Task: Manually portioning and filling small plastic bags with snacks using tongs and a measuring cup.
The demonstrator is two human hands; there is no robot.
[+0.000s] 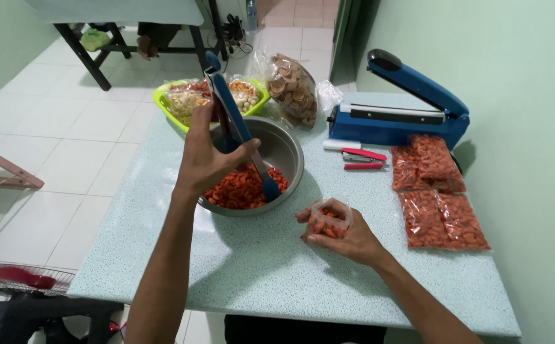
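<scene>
Right hand (pixel 347 239) half hides small bag (pixel 329 220); left hand (pixel 208 159) grips scoop (pixel 239 127).

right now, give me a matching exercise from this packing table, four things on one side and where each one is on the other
Things:
1. blue scoop
2. small clear bag
3. blue heat sealer
4. sealed orange snack packs

Places:
a. lying flat at the table's right edge
b. in the right hand
c. in the left hand, tip in the metal bowl
d. at the table's far side, arm raised

Pairs: 1-c, 2-b, 3-d, 4-a
</scene>
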